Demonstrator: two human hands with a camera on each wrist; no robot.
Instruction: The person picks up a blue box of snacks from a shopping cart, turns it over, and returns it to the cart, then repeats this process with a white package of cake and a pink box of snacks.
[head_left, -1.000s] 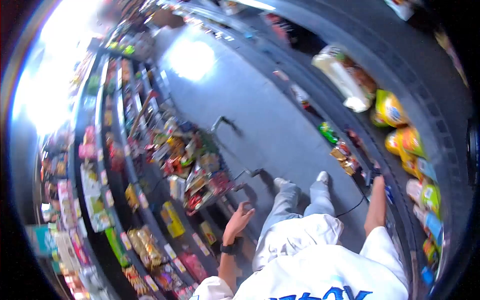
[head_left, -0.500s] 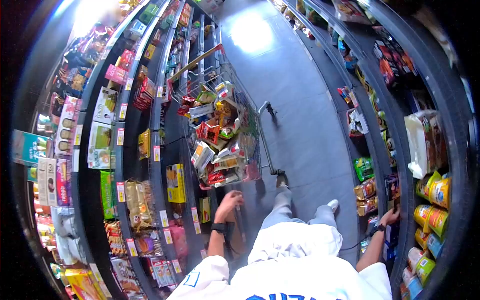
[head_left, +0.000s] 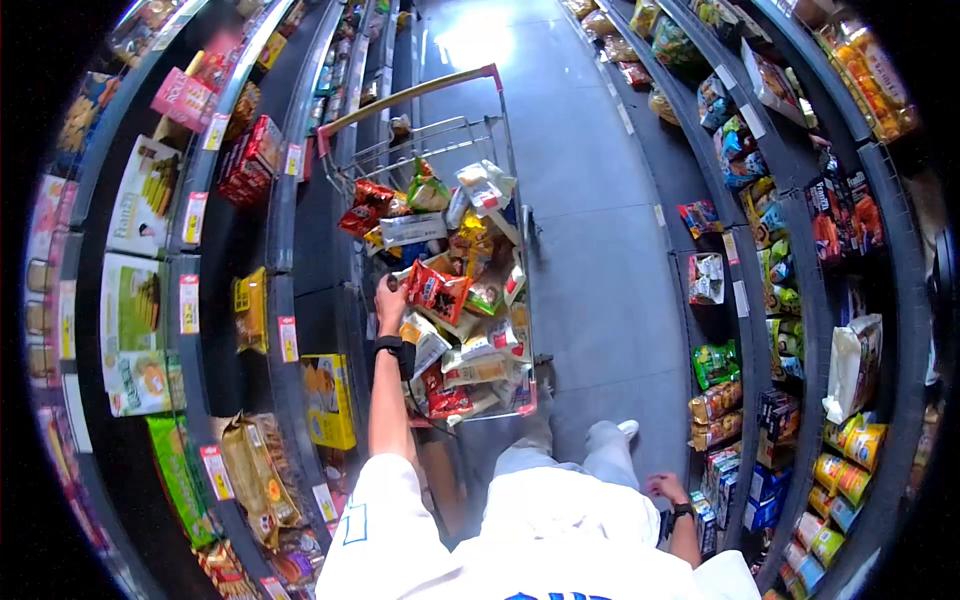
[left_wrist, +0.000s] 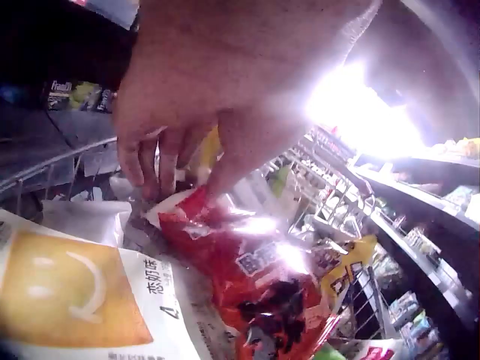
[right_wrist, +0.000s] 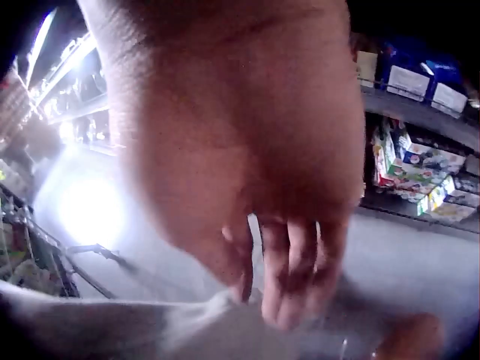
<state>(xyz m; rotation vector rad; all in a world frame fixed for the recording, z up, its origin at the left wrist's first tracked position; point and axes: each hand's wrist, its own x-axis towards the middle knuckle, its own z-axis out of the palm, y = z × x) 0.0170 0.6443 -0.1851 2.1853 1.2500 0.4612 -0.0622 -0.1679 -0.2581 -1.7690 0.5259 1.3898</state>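
Observation:
My left hand (head_left: 391,305) is over the left side of a shopping cart (head_left: 528,405), beside a red snack bag (head_left: 438,292). Seen from the left wrist, the hand (left_wrist: 202,97) points its fingers down, with a gap between thumb and fingers. The thumb tip is at the corner of the red bag (left_wrist: 247,270); whether it presses on it cannot be told. A white pack with an orange square (left_wrist: 71,289) lies beside that bag. My right hand (head_left: 667,488) hangs low by the white shirt (head_left: 570,510), fingers loosely bent and holding nothing, as the right wrist view also shows (right_wrist: 247,165).
Shelves of packaged snacks line both sides, with a yellow box (head_left: 328,400) on the left and a green bag (head_left: 715,366) on the right. Grey floor (head_left: 590,260) runs between the cart and the right shelves. The cart's handle (head_left: 410,95) is at its far end.
My left hand has moved forward from in front of the cart to over its contents. The right hand has come away from the right shelf to beside the body. The cart appears nearer.

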